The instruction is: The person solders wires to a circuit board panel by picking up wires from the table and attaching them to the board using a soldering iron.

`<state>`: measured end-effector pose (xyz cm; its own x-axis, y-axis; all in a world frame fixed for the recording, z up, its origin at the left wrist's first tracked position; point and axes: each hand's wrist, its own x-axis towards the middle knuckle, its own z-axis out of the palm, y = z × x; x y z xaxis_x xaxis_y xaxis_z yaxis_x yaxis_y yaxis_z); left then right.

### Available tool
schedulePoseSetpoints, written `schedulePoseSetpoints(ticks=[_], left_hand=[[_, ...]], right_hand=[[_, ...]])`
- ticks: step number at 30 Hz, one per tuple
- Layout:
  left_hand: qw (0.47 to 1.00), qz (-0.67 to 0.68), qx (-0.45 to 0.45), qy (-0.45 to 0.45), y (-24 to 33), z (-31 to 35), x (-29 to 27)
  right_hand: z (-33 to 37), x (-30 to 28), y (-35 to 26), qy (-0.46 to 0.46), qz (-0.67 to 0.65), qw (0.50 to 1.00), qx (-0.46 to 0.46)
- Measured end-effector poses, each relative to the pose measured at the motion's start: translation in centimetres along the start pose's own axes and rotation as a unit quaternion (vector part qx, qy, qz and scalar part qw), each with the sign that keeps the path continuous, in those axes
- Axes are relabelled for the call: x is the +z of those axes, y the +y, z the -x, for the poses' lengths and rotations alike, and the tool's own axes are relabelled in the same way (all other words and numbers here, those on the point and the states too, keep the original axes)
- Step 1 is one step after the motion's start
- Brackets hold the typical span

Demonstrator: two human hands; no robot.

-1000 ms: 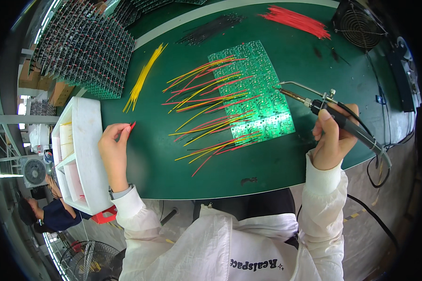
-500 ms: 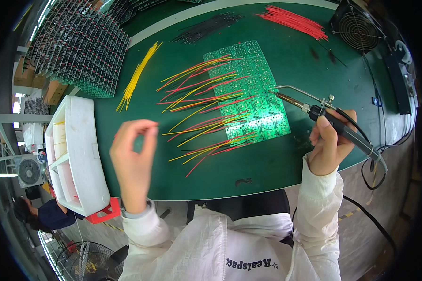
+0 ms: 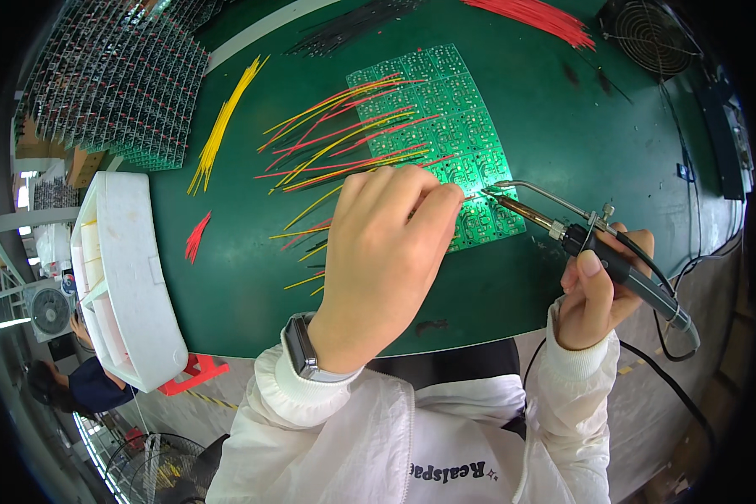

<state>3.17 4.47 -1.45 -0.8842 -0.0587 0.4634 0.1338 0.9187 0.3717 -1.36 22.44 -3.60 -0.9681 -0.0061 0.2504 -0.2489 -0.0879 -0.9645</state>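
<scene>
My left hand (image 3: pixel 391 239) reaches over the lower part of a green circuit board panel (image 3: pixel 437 92), fingers pinched together. A thin red wire (image 3: pixel 470 197) shows at its fingertips, most of it hidden. In my right hand (image 3: pixel 601 290) is a black soldering iron (image 3: pixel 613 265), with a thin metal feed tube (image 3: pixel 542 193) clamped alongside. The iron's tip is at the board, close to my left fingertips. Red and yellow wires (image 3: pixel 336 122) stick out from the panel's left side; my left hand covers several lower ones.
Yellow wires (image 3: pixel 223 126) and short red wires (image 3: pixel 197 238) lie on the left of the green table. Black wires (image 3: pixel 353 25) and red wires (image 3: pixel 533 18) lie at the back, near a fan (image 3: pixel 647 38). A white compartment box (image 3: pixel 134 277) stands at the left edge.
My left hand has moved right from the table's left side onto the panel, uncovering the short red wires. The iron's tip has moved to a lower spot on the panel. The view has shifted slightly.
</scene>
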Motion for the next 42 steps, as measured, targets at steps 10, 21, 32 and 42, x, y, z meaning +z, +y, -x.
schedulePoseSetpoints(ticks=[10,21,32,42], left_hand=[[1.000,-0.022,-0.009,-0.013,-0.15,0.20,0.42],[1.000,-0.004,-0.013,-0.006,-0.35,0.39,0.83],[1.000,0.002,-0.011,0.002,-0.33,0.51,0.86],[1.000,0.008,-0.022,0.004,-0.13,0.44,0.89]], right_hand=[[0.01,-0.14,0.26,0.001,0.012,1.000,0.002],[0.09,-0.37,0.52,-0.026,0.009,1.000,-0.015],[0.18,-0.38,0.68,-0.034,0.013,0.999,-0.013],[0.15,-0.40,0.57,-0.038,0.011,0.999,-0.004]])
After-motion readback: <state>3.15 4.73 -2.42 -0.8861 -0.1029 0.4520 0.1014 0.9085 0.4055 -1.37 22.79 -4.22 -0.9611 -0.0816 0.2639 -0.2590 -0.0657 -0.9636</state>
